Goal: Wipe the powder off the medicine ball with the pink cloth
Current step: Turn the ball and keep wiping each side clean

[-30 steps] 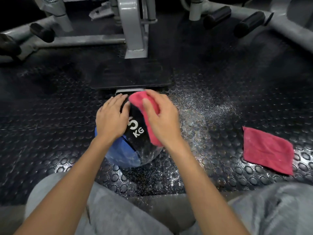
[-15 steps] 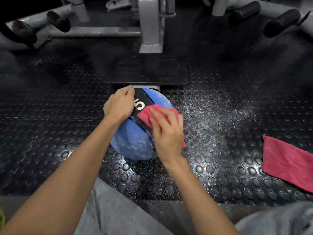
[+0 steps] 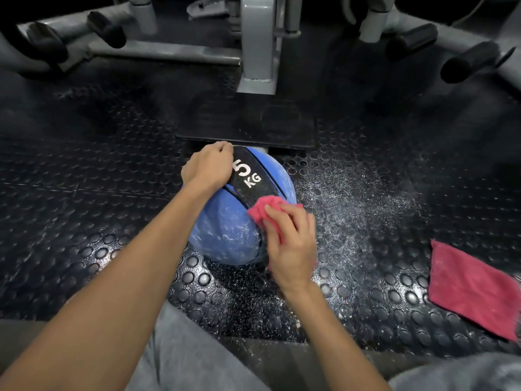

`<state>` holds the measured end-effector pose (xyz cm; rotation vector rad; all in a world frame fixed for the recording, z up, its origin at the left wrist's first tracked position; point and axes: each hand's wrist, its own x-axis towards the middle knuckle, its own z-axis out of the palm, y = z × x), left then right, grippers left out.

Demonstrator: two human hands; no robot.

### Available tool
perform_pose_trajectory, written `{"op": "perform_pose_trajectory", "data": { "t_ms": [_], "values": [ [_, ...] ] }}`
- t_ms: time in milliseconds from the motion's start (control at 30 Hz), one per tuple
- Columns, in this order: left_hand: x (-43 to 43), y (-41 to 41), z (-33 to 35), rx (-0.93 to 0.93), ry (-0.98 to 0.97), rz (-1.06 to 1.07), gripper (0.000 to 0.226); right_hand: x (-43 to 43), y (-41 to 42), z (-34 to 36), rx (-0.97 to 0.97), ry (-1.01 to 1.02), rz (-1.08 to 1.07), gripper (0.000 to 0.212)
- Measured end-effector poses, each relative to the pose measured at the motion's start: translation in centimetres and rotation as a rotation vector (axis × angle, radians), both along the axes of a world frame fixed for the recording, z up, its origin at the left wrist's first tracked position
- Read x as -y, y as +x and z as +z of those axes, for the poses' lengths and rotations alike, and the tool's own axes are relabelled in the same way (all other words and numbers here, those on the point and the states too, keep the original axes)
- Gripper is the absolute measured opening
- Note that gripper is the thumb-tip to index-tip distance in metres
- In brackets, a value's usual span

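Nearest the camera, grey-trousered knees frame the bottom edge, and both bare forearms reach forward over the black studded rubber floor. The right hand sits at about four o'clock on the round blue-and-black rubber medicine ball, fingers bent and pinching a bunched pink cloth, which it presses against the ball's side where the black band meets the blue panel. The ball rests on the floor just ahead of the knees, in the middle of the view. At about eleven o'clock on the ball the left hand grips its top, fingers curled over the far edge to steady it. The black band marked "5 KG" looks clean, but the near blue panel at six o'clock shows white streaks and specks, so the wiping seems roughly half done; that panel is left, and the underside is hidden. Loose white powder lies scattered on the floor from two to four o'clock of the ball. Well apart at four o'clock, a second pink cloth lies flat. Beyond the ball at twelve o'clock lies a flat black plate, then a grey metal machine frame.
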<state>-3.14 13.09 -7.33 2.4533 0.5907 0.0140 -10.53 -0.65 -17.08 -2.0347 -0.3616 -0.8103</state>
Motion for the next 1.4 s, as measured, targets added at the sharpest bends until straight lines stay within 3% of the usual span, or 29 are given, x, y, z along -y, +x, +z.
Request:
{"op": "perform_pose_trajectory", "data": {
  "t_ms": [167,333,467,600,733,900,1000,1133,1267,1400],
  "values": [
    [-0.3,0.0,-0.3,-0.017,-0.005,0.03,0.039,-3.0,3.2,6.0,0.028,-0.198,0.035,0.01],
    [-0.7,-0.4,-0.3,-0.01,-0.052,0.075,0.041,-1.0,0.2,0.0,0.141,-0.136,0.072,0.014],
    [-0.3,-0.7,-0.4,0.018,-0.036,0.058,0.04,1.0,-3.2,-4.0,0.059,-0.076,0.004,0.015],
    [0.2,-0.9,-0.8,0.047,0.031,0.035,0.034,-0.7,-1.6,0.4,0.084,-0.067,-0.041,0.015],
    [-0.2,-1.0,-0.9,0.041,-0.029,0.059,0.035,-3.4,1.2,5.4,0.06,-0.161,-0.037,0.009],
    [-1.2,-1.4,-0.8,0.034,-0.068,0.083,0.04,-1.2,-0.4,0.5,0.144,-0.138,0.008,0.01],
    [-0.7,-1.5,-0.8,0.039,-0.04,0.075,0.039,0.9,-2.8,-2.9,0.043,0.003,-0.022,0.014],
    [0.2,-1.5,-0.7,0.054,-0.007,0.074,0.031,-0.6,-1.5,0.2,0.007,0.024,-0.078,0.016],
    [0.1,-2.0,-1.1,0.077,-0.005,0.091,0.029,-3.2,1.5,5.0,0.049,-0.101,-0.054,0.017],
    [-0.5,-3.0,-0.7,0.094,-0.052,0.118,0.032,-1.8,0.0,1.2,0.137,-0.073,-0.005,0.017]
  ]
}}
